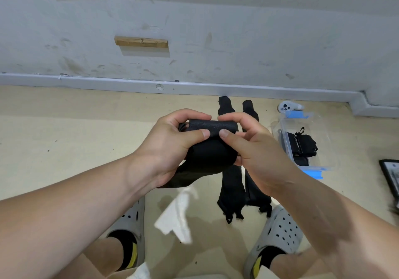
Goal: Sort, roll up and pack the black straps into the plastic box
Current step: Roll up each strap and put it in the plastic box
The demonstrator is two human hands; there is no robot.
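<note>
Both hands are up in front of the chest, over the floor [64, 138], working one strap [210, 149]. The strap is mostly rolled into a fat black bundle held between the two hands.

Left hand [170, 146] grips the roll's left end, fingers curled over the top and thumb pressed on the front face. Right hand [257, 151] grips the right end, thumb on the front just beside the left thumb, fingers wrapped over the top edge. The thumbs are near each other, not touching.

The loose tail [179, 178] of the strap hangs below the left palm.

Two more straps lie flat on the floor, side by side, running away toward the wall: floor strap one [231, 183] and floor strap two [258, 192], partly hidden behind the right hand.

The box [325, 131] sits on the floor to the right, well apart from the hands. It is clear plastic with no lid on, and has blue latches [313, 174] at the near and far ends. Packed straps [301, 143] are inside, black and bunched; I cannot tell how many.

A white controller [288, 106] lies just beyond the box by the baseboard [108, 82]. White paper [179, 216] lies on the floor between the feet. Grey clogs [278, 233] are on both feet, with black socks. There is a wood block [141, 42] on the wall. A dark flat item [390, 177] is cut off at the right edge, unclear what.
</note>
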